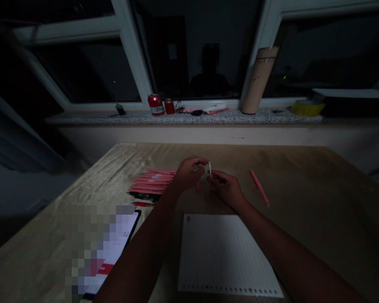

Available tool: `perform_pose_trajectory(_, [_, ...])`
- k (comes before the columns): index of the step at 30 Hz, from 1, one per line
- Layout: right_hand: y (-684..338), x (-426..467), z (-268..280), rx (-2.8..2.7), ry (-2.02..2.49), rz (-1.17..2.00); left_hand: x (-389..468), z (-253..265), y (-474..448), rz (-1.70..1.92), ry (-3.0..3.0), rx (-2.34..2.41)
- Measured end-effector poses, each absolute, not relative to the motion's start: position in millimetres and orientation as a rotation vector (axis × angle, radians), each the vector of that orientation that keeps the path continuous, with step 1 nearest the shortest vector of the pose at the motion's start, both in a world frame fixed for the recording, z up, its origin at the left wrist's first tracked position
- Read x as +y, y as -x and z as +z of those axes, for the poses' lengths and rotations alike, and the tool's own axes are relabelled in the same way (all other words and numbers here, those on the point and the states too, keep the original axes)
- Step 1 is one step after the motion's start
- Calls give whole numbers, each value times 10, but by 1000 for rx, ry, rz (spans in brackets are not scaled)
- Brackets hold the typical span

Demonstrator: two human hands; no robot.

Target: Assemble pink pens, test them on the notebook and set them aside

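Over the middle of the table, my right hand (225, 186) pinches a thin white pen refill (210, 168) that stands nearly upright between its fingertips. Beside it, my left hand (191, 172) has curled fingers, their tips close to the refill's top; whether they touch it I cannot tell. A pink pen part (197, 186) shows just below the left hand, partly hidden, and it is unclear if the hand holds it. Left of that hand lies a pile of pink pens (153, 182), some with black parts. One single pink pen (259, 187) rests to the right.
A lined notepad (224, 252) lies in front, under my right forearm. A lit tablet or phone (120, 248) is at left, partly blurred. A red pen (142, 204) lies near the pile. The windowsill holds a red can (156, 105), a tall tumbler (260, 80) and yellow tape (307, 108).
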State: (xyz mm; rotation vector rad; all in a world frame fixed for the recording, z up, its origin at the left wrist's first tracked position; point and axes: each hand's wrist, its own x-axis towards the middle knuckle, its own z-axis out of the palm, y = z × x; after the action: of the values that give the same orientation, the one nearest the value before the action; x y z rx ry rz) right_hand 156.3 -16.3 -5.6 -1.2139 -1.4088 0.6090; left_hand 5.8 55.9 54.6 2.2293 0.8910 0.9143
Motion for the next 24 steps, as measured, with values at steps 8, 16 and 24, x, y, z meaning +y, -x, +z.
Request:
perform_pose_trajectory(8, [-1552,-179,-38,-1415,1202,604,460,554,-119,837,-1933,714])
perform_pose_trajectory(16, [-1541,-169,-79,-1361,1218,604,519,768,-106,1393,-1588,784])
perform_pose_trajectory(24, [-1548,-165,-90,-1354,1220,628,598,540,-97,1378,-1783,936])
